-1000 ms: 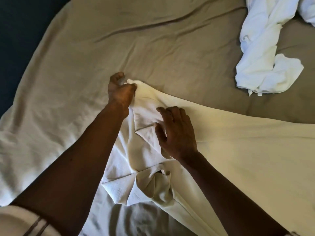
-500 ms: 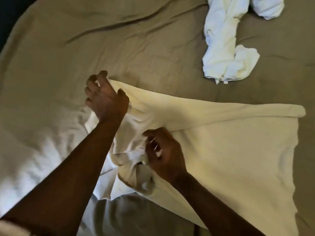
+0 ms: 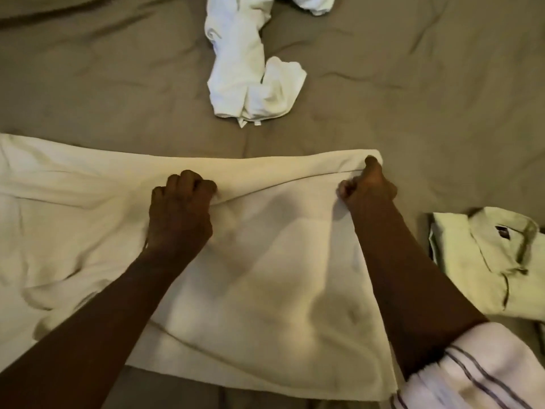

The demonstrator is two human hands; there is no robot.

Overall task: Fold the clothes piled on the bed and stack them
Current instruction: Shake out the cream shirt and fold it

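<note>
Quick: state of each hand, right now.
Left hand: closed, gripping a fold of the cream garment.
Right hand: closed, pinching the same garment's far right corner.

A bed [image 3: 442,84] fills the whole view, covered in a grey-brown sheet [image 3: 88,69] creased with shallow wrinkles. The light is dim and warm, with soft shadows in the folds.

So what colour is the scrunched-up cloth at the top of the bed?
White. The crumpled white garment shows best in the head view, the only one.
</note>
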